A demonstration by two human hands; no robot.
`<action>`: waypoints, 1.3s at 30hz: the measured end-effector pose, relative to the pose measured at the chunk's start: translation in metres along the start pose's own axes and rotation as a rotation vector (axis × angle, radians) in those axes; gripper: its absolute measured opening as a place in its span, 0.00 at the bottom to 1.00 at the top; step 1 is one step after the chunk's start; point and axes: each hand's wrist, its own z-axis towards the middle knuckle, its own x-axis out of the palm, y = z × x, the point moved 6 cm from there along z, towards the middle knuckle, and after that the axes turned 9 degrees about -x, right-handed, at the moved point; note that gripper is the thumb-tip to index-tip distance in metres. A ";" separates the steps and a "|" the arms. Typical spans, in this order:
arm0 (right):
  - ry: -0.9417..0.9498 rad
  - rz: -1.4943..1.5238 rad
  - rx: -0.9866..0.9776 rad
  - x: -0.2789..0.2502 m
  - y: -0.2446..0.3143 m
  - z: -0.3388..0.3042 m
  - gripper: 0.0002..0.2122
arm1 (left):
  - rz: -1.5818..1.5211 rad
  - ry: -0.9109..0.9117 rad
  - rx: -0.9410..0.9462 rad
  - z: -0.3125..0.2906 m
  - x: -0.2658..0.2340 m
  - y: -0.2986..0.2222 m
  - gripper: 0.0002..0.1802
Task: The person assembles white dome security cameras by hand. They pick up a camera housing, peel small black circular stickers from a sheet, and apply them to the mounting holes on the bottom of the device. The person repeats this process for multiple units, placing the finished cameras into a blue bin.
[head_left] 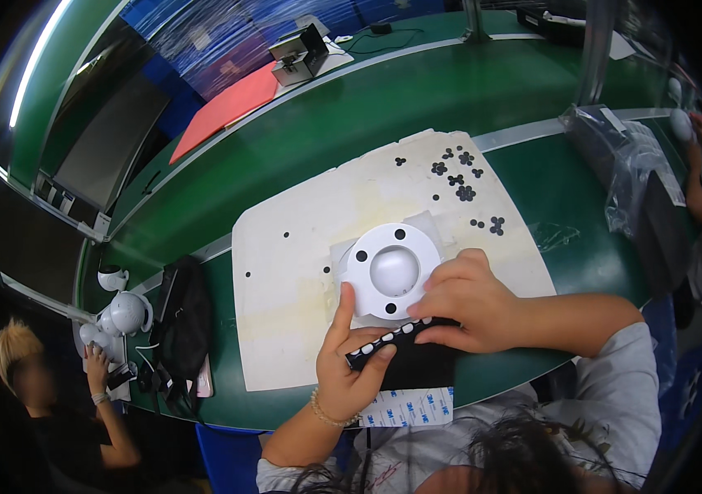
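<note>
A white round part (425, 257) with a wide central opening lies on a pale square sheet, and three black round pads show on its top face. Just in front of it, a black pad strip (402, 333) with a row of white spots is bent between my hands. My left hand (349, 362) pinches the strip's left end, thumb on top, while its index finger stretches up beside the white part. My right hand (474, 305) closes on the strip's right end, its fingertips at the part's near edge. Whatever is under those fingertips is hidden.
Several black dots and clusters (466, 193) are scattered over the cream board (285, 346). A black sheet with printed white backing (409, 407) lies near my body. To the left are a black bag (182, 329), white devices (126, 313) and another person; plastic-wrapped items (627, 165) stand right.
</note>
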 end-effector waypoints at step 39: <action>-0.076 0.221 0.329 -0.002 -0.034 -0.007 0.05 | 0.118 -0.049 0.085 0.003 0.000 0.001 0.08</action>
